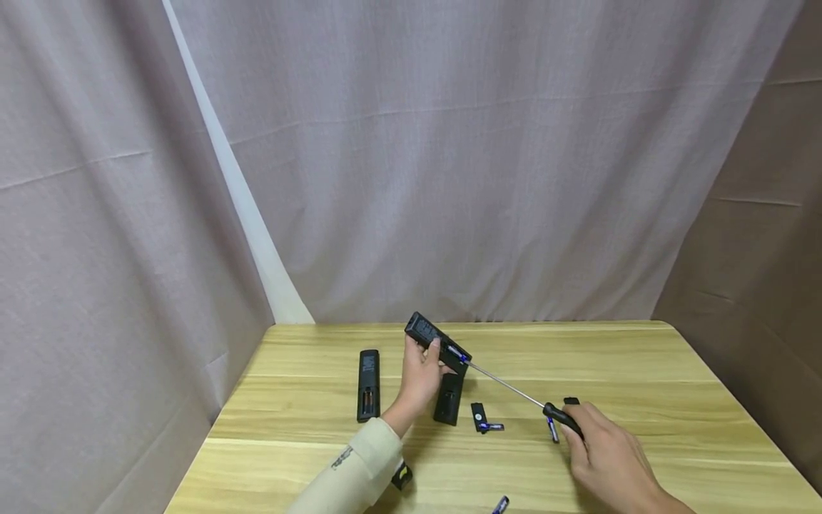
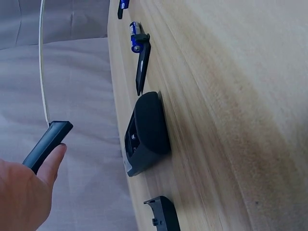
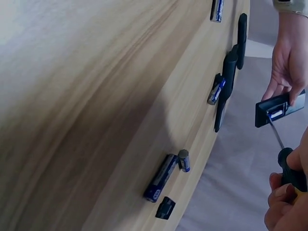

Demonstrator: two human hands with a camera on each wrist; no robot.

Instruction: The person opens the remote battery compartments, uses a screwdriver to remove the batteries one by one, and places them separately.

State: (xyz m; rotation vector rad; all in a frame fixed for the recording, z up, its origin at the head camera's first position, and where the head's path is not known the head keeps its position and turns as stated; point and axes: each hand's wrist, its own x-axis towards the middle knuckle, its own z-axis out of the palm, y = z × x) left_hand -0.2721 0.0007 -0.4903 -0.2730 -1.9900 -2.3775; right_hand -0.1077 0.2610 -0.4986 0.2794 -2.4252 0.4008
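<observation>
My left hand (image 1: pixel 420 375) holds a black remote control (image 1: pixel 420 328) tilted above the table, thumb on its back. Its battery compartment is uncovered, and a blue-and-white battery (image 1: pixel 456 352) shows inside. In my right hand (image 1: pixel 606 450) is a screwdriver (image 1: pixel 507 387), gripped by its black handle. The metal shaft reaches across to the remote, with its tip at the battery's end, as the right wrist view also shows at the compartment (image 3: pixel 275 114). In the left wrist view, the remote appears edge-on, and its compartment is hidden.
Two more black remotes (image 1: pixel 369 385) (image 1: pixel 448 400) lie on the wooden table (image 1: pixel 302 400). A battery cover (image 1: pixel 477 414) touches a loose battery (image 1: pixel 493 427). Further batteries (image 3: pixel 161 178) (image 1: pixel 501 505) and a small black piece (image 3: pixel 165 208) lie nearby. My left sleeve partly hides a black-and-yellow object (image 1: pixel 402 475).
</observation>
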